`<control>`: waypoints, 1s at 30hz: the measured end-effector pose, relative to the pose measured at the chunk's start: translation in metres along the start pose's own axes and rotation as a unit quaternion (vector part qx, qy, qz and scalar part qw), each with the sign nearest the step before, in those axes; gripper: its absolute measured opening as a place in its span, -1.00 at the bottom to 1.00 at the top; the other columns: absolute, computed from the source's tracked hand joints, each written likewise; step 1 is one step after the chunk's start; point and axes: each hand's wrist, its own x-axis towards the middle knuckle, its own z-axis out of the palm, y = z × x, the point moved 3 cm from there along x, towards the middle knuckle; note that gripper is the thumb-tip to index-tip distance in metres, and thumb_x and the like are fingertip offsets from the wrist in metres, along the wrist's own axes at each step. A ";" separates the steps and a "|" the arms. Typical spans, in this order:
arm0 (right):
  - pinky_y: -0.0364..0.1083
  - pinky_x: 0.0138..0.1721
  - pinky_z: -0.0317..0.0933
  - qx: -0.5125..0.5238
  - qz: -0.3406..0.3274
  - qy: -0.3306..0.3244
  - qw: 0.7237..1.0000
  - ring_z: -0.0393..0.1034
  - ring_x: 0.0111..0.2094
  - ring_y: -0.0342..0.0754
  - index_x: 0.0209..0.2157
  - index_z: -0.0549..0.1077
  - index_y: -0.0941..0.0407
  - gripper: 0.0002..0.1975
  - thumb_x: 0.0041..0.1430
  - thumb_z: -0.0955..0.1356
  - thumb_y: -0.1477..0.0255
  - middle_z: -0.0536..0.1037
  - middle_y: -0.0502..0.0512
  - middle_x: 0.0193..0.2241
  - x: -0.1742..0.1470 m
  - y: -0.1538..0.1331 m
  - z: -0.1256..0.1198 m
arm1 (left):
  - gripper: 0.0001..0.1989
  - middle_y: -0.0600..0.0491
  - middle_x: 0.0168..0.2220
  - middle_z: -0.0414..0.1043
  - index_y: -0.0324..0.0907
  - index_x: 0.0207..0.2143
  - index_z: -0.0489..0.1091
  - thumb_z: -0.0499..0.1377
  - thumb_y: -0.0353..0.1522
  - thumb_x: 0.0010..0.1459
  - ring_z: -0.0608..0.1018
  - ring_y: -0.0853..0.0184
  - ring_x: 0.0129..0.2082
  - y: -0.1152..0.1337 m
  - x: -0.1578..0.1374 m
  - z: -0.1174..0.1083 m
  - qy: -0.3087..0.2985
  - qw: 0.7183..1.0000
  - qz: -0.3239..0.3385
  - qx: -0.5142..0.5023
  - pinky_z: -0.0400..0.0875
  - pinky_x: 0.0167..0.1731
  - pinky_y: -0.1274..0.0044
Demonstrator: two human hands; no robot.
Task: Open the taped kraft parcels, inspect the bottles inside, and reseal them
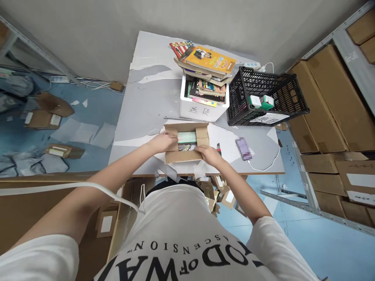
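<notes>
An opened small cardboard box [182, 157] lies on the table in front of me, its flaps folded outward. Inside it are a pale green packet [187, 137] and a greyish, patterned item I cannot make out. At the box's left side, my left hand [164, 141] has its fingers closed on the left flap. My right hand [210, 154] grips the near right corner, its fingertips at the inner edge. A small red and black object [219, 148] lies just right of the box.
Behind the box stand a white bin [202, 111] piled with books [209, 60] and a black crate [263, 93] holding small boxes. A pixelated purple item [243, 149] with a white cable lies on the table [131, 105] at right. Shelves of cartons [331, 97] rise at the right.
</notes>
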 end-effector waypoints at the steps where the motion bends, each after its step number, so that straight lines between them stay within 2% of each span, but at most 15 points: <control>1: -0.05 0.03 0.25 -0.010 0.001 -0.008 1.000 0.37 0.07 0.00 0.11 0.38 0.06 -0.53 0.21 0.15 0.58 0.48 0.14 0.05 0.012 0.000 -0.008 | -0.55 -0.11 0.05 0.44 -0.14 -0.01 0.42 0.01 -0.54 0.06 0.48 0.21 0.05 0.010 0.009 0.000 0.005 1.000 0.009 -0.009 0.19 0.14 0.34; 3: -0.05 -0.04 0.27 -0.055 0.007 -0.056 0.997 0.41 0.02 0.03 0.05 0.44 0.04 -0.56 0.21 0.17 0.55 0.53 0.14 -0.01 0.037 -0.006 -0.015 | -0.66 -0.08 -0.13 0.55 -0.12 -0.16 0.49 -0.02 -0.47 0.14 0.57 0.23 -0.12 0.028 0.028 0.005 -0.014 1.000 0.021 -0.017 0.29 0.03 0.39; 6: 0.00 -0.12 0.26 -0.140 0.037 -0.134 0.980 0.48 -0.12 0.09 -0.09 0.54 0.05 -0.64 0.17 0.22 0.52 0.60 0.21 -0.15 0.066 -0.020 -0.011 | -0.71 -0.09 -0.35 0.58 -0.15 -0.37 0.53 0.01 -0.31 0.19 0.59 0.21 -0.29 0.039 0.049 0.018 -0.068 0.997 -0.023 -0.001 0.32 -0.04 0.36; 9: 0.12 -0.01 0.14 -0.192 0.051 -0.130 0.971 0.49 -0.19 0.14 -0.22 0.58 0.17 -0.66 0.16 0.20 0.59 0.60 0.36 -0.23 0.074 -0.032 -0.008 | -0.66 -0.14 -0.41 0.57 -0.18 -0.46 0.53 0.05 -0.21 0.18 0.59 0.15 -0.31 0.040 0.052 0.022 -0.065 0.996 -0.056 0.017 0.26 0.01 0.25; 12: 0.15 0.05 0.03 -0.225 0.055 -0.085 0.969 0.45 -0.14 0.17 -0.22 0.57 0.23 -0.64 0.20 0.15 0.58 0.58 0.42 -0.22 0.061 -0.032 -0.015 | -0.62 -0.17 -0.37 0.57 -0.16 -0.42 0.56 0.07 -0.13 0.16 0.55 0.04 -0.19 0.046 0.039 0.012 0.006 0.996 -0.082 0.045 -0.04 0.16 0.07; 15: 0.16 0.05 0.01 -0.244 0.114 0.007 0.963 0.38 -0.08 0.21 -0.11 0.50 0.30 -0.65 0.26 0.17 0.44 0.53 0.46 -0.14 0.037 -0.014 -0.025 | -0.43 -0.23 -0.17 0.54 -0.19 -0.20 0.57 0.03 0.06 0.11 0.40 -0.11 0.04 0.053 0.018 -0.003 0.035 0.977 -0.194 0.075 -0.45 0.21 0.01; 16: 0.16 0.06 0.00 -0.239 0.139 0.033 0.961 0.34 -0.03 0.23 -0.03 0.44 0.33 -0.59 0.27 0.19 0.35 0.49 0.49 -0.07 0.028 -0.005 -0.025 | -0.33 -0.27 -0.05 0.48 -0.22 -0.10 0.53 0.01 0.12 0.08 0.31 -0.15 0.13 0.054 0.011 -0.006 0.032 0.969 -0.232 0.077 -0.53 0.21 0.02; 18: 0.18 0.10 -0.02 -0.201 0.175 0.066 0.961 0.22 0.10 0.30 0.16 0.24 0.38 -0.35 0.25 0.21 0.15 0.33 0.55 0.10 0.013 0.012 -0.014 | -0.13 -0.32 0.20 0.22 -0.29 0.12 0.36 -0.01 0.19 0.02 0.08 -0.17 0.27 0.057 -0.002 -0.009 0.032 0.958 -0.279 0.065 -0.59 0.20 0.04; 21: 0.17 0.16 -0.03 -0.097 0.191 0.103 0.971 -0.08 0.29 0.32 0.31 -0.14 0.41 -0.08 0.21 0.17 -0.01 -0.03 0.58 0.29 0.000 0.032 0.020 | 0.11 -0.34 0.34 -0.15 -0.38 0.31 -0.02 0.02 0.24 -0.07 -0.14 -0.16 0.34 0.052 -0.019 0.000 0.043 0.940 -0.336 0.031 -0.59 0.19 0.01; 23: 0.17 0.21 -0.07 -0.019 0.188 0.131 0.973 -0.27 0.35 0.28 0.32 -0.26 0.42 -0.04 0.21 0.14 -0.04 -0.20 0.55 0.33 -0.003 0.039 0.044 | 0.22 -0.39 0.34 -0.22 -0.42 0.34 -0.23 0.05 0.25 -0.12 -0.13 -0.19 0.33 0.045 -0.028 0.012 0.043 0.924 -0.380 0.005 -0.56 0.18 -0.03; 25: 0.18 0.24 -0.10 0.048 0.191 0.160 0.967 -0.37 0.37 0.24 0.33 -0.32 0.38 -0.03 0.21 0.14 -0.04 -0.29 0.50 0.34 -0.005 0.042 0.061 | 0.28 -0.42 0.34 -0.25 -0.43 0.34 -0.37 0.08 0.24 -0.13 -0.08 -0.18 0.33 0.040 -0.034 0.027 0.041 0.920 -0.388 -0.032 -0.47 0.20 -0.04; 30: 0.17 0.27 -0.11 0.131 0.196 0.182 0.955 -0.41 0.38 0.14 0.34 -0.34 0.30 -0.03 0.19 0.17 -0.03 -0.27 0.43 0.35 -0.004 0.043 0.071 | 0.36 -0.35 0.36 -0.32 -0.38 0.33 -0.54 0.15 0.23 -0.18 -0.06 -0.08 0.34 0.032 -0.037 0.047 0.059 0.920 -0.370 -0.115 -0.21 0.23 0.01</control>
